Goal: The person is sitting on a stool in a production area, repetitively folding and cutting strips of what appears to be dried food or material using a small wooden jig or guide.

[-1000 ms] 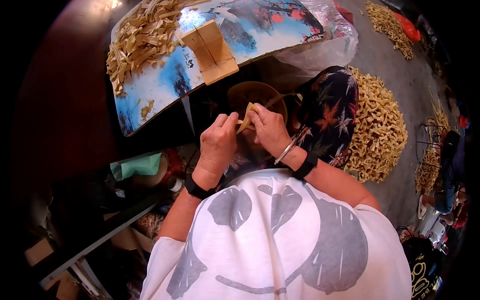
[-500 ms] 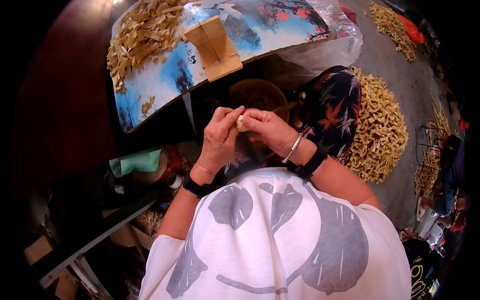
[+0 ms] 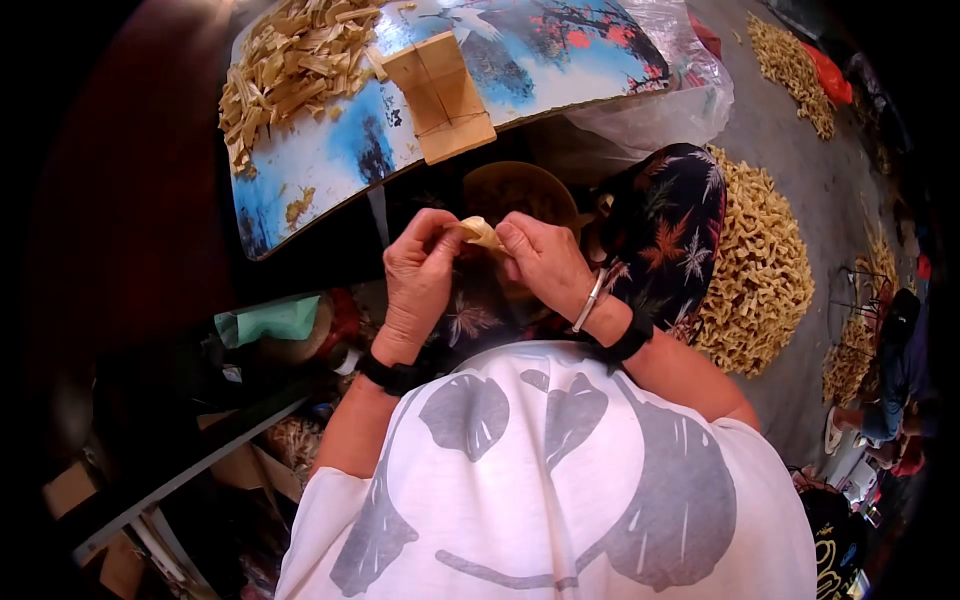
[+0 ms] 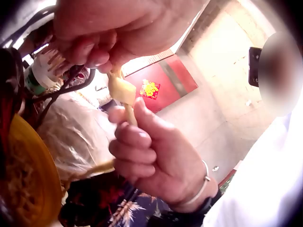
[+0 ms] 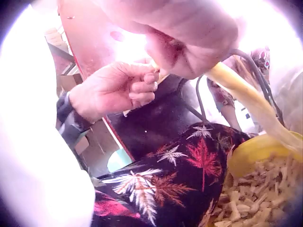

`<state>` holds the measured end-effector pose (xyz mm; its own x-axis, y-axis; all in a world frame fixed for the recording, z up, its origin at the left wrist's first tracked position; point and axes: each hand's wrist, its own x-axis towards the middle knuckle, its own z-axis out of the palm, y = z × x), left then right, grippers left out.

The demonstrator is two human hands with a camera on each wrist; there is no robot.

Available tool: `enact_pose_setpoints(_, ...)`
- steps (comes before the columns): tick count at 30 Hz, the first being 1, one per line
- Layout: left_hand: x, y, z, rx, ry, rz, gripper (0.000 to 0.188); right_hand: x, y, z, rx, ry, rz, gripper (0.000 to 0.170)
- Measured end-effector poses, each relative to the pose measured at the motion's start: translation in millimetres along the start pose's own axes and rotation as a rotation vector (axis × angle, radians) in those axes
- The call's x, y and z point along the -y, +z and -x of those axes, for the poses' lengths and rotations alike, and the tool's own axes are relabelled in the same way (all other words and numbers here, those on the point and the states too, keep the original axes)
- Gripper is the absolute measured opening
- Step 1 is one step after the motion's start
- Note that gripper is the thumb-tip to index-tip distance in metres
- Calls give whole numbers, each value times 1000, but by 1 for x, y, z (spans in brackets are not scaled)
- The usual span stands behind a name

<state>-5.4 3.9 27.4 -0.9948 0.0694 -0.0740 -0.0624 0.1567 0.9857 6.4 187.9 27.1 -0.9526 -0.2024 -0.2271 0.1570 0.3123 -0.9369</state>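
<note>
While your left hand (image 3: 418, 270) pinches one end of a pale yellow, folded strip (image 4: 121, 90) with a thick, knot-like middle, your right hand (image 3: 552, 265) grips the other end, thumb pressed to curled fingers. You have the strip stretched between both hands, above your lap and in front of your white shirt with grey printed shapes (image 3: 640, 470). Just beyond your hands sits a round yellow basin (image 5: 239, 156) with pale, chopped-looking pieces in it, next to your knee in dark trousers with leaf prints (image 3: 655, 235). Ahead of you, a tabletop painted with blue washes and red blossoms (image 3: 500, 75) bears a heap of flat, tan strips (image 3: 290, 75) on its left part and a bent, tan board (image 3: 435, 90) at its near edge. To your right, a large mound of knotted yellow pieces (image 3: 755, 270) lies on the grey floor (image 3: 790, 175).
</note>
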Motion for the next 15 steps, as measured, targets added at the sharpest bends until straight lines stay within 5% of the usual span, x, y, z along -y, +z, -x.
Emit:
enact_pose_setpoints(2,-2,-15,-9,-7,1,-61,3,-1,3,7,-72,-105,53,21)
enact_pose_setpoints(4,8,-19,-10,37,-127,280,5,2,7,12,-134,-160,51,19)
enact_pose_setpoints(6,9,-10,-8,0,-247,639,16,6,11,11,-174,-89,-2,18)
enact_pose_setpoints(9,5,10,5,77,-287,788,21,12,19,10,-136,44,-156,16)
enact_pose_setpoints(10,2,18,9,32,-290,784,22,13,20,9,-105,91,-219,15)
enact_pose_setpoints(13,1,11,8,24,-195,636,20,3,23,1,-257,-304,105,16)
enact_pose_setpoints(15,-2,7,6,122,-213,526,17,4,12,-6,-310,-282,129,18)
